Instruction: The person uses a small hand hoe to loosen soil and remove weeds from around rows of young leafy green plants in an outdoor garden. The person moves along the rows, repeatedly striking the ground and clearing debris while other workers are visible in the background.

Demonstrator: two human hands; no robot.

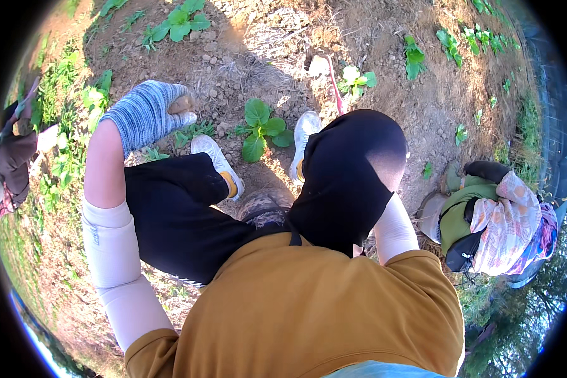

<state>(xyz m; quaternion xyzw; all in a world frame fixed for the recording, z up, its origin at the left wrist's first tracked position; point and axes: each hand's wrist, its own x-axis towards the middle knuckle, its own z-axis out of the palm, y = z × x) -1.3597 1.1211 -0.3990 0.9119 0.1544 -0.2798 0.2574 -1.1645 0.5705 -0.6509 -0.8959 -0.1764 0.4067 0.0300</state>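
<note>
Seen from the head camera, a person in a mustard-brown shirt [309, 309] and black trousers [176, 211] squats over a vegetable plot, a leafy green plant [258, 129] rising from the soil between two pale shoes [218, 165]. Small dark lettering marks the white sleeve [110, 239] on the left arm (too small and slanted to read with confidence).

Brown soil [233, 69] stretches ahead of the shoes, dotted with more seedlings; a grassy strip [60, 164] borders it on the left, dark bluish sheeting [551, 120] on the far right. A co-worker in a checked, pale cloth [504, 214] crouches to the right, well apart, while another person [12, 164] shows at the left rim.

The left hand [150, 112], in a blue-grey knit glove, hangs beside the left knee above low weeds [192, 131], its fingers curled inward and its thumb pointing toward the plant; whether they grip anything cannot be told. The right hand is hidden behind the right knee, its hold unknown. Just beyond that knee lies a red-handled tool [334, 85] with a pale head, near a yellow-green seedling [355, 80].
</note>
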